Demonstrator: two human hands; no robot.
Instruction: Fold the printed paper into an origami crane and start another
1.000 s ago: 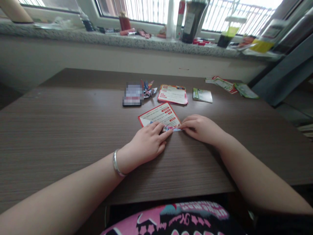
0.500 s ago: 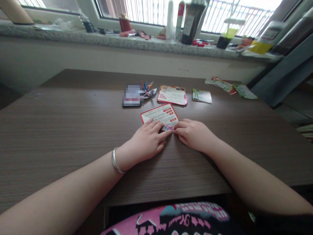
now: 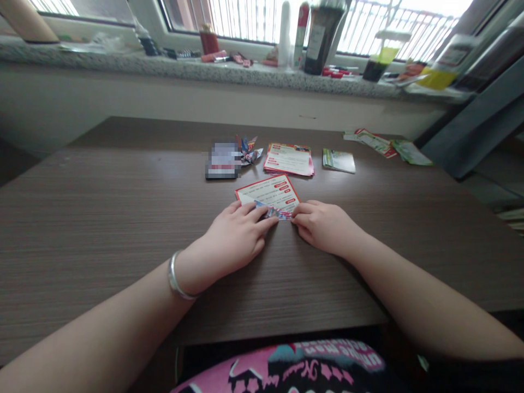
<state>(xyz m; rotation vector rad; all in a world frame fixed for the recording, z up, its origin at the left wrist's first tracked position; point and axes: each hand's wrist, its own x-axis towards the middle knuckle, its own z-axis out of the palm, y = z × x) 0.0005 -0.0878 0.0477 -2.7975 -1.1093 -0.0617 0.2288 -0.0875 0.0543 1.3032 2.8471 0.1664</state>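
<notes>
A printed sheet of paper [image 3: 270, 190] with a red border lies on the table in front of me, its near edge folded up to show a colourful strip of the other side. My left hand [image 3: 237, 234], with a silver bangle at the wrist, rests flat on the left part of that fold, fingers stretched out. At the sheet's right corner, my right hand [image 3: 325, 225] has its fingertips closed on the paper. Beyond the sheet lie a stack of similar printed sheets [image 3: 289, 160] and a folded paper figure [image 3: 250, 155].
A dark-edged phone-like device [image 3: 223, 173], its face blurred, lies beside the paper figure. Small green-and-white papers [image 3: 339, 161] and several scattered strips [image 3: 376, 143] are at the right of the brown table [image 3: 123, 218]. Bottles and small items crowd the windowsill [image 3: 245, 73].
My left hand has slid left along the fold, baring more of the colourful strip. My right hand stays at the corner, almost unmoved.
</notes>
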